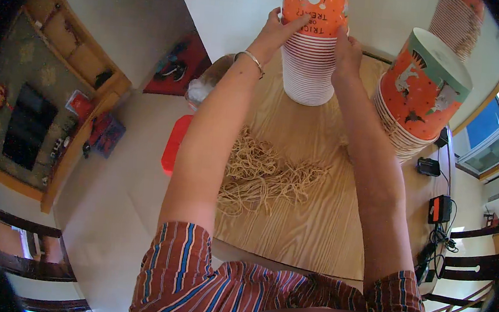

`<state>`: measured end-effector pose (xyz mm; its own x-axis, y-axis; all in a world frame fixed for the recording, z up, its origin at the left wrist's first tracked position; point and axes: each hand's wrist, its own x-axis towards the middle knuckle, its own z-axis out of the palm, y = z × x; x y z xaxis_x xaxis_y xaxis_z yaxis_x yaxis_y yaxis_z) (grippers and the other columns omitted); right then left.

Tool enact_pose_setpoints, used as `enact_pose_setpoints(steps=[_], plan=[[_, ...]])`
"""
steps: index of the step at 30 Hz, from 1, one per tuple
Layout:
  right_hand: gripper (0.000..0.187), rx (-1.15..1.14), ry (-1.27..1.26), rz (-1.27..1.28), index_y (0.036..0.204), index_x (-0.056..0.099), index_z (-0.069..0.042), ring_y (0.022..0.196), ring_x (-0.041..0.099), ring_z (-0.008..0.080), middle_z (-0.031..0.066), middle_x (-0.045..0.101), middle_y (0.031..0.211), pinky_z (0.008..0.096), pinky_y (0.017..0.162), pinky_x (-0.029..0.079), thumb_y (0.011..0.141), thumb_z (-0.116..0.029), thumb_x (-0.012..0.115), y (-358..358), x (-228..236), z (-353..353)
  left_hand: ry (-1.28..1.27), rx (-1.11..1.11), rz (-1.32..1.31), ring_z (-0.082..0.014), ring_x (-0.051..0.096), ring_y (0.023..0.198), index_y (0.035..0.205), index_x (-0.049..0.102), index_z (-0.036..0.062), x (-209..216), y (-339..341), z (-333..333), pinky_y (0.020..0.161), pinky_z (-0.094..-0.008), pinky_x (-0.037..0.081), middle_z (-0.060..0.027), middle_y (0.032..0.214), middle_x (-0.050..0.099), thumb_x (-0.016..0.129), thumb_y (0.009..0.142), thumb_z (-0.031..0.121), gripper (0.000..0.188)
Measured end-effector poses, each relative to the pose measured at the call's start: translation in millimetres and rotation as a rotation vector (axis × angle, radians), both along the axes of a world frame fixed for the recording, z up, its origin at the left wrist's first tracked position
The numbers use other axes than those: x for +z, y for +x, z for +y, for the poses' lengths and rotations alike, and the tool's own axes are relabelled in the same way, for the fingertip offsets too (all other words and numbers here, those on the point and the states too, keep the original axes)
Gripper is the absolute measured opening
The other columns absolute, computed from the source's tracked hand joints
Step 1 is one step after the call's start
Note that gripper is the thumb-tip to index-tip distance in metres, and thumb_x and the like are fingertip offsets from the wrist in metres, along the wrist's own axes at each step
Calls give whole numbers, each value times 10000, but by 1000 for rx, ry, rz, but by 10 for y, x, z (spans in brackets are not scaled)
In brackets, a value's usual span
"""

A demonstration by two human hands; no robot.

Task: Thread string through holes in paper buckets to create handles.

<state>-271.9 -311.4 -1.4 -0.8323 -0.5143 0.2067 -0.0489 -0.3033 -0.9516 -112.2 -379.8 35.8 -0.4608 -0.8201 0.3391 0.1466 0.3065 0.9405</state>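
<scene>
At the far side of the wooden table stands a tall stack of nested paper buckets (309, 72), their pale rims layered below. The top one is an orange paper bucket (317, 27) with a green band and a white cartoon figure, its print upside down. My left hand (280, 30) wraps its left side, thumb across the front. Against its right side presses my right hand (347, 55), its fingertips partly hidden. Between my forearms lies a loose tangle of tan twine (274, 172). To the right, a second stack of orange and green buckets (421, 96) leans, closed end up.
Another bucket stack (456, 23) rises at the far right. Black adapters (439, 209) and cables lie along the table's right edge, near a dark wooden chair (475, 266). A red plastic object (176, 144) and a clear container (198, 91) sit left of my left forearm.
</scene>
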Motion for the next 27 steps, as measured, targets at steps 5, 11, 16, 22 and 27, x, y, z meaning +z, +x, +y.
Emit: enact_pose_setpoints(steps=[5,11,16,22,27], plan=[[511,17,-22,158,1164,575,28,1039,623,290,190,651,1123,391,885,477,861,-377,648,181,75,94,-18,-18,-8,-259,523,1213,1384,271,-104,-22,45,-70,1017,-341,432,-226,1308,509,814,689,519,1080],[488,-120,-122,236,1123,594,25,957,632,335,189,661,1022,419,867,482,863,-386,634,60,110,7,-83,42,32,-255,581,1130,1348,328,-106,196,-30,91,961,-330,480,-212,1260,543,823,684,504,1028],[515,-111,-110,299,1222,526,46,1008,591,275,183,606,1112,367,883,474,891,-338,621,248,382,24,-122,-4,106,-244,516,1221,1374,334,-94,413,107,81,1036,-354,420,-218,1313,507,816,702,497,1016],[505,-182,-162,341,1255,500,67,993,594,192,151,606,1137,311,859,486,910,-282,622,256,525,38,-74,-189,245,-234,592,1094,1302,420,-80,748,187,333,924,-346,517,-183,1208,580,767,828,282,690],[497,-203,-165,384,1255,499,59,964,599,189,144,610,1127,305,846,487,914,-280,623,360,662,92,-30,-147,303,-258,577,1129,1346,357,-68,822,232,419,951,-358,512,-198,1267,536,765,829,304,756]])
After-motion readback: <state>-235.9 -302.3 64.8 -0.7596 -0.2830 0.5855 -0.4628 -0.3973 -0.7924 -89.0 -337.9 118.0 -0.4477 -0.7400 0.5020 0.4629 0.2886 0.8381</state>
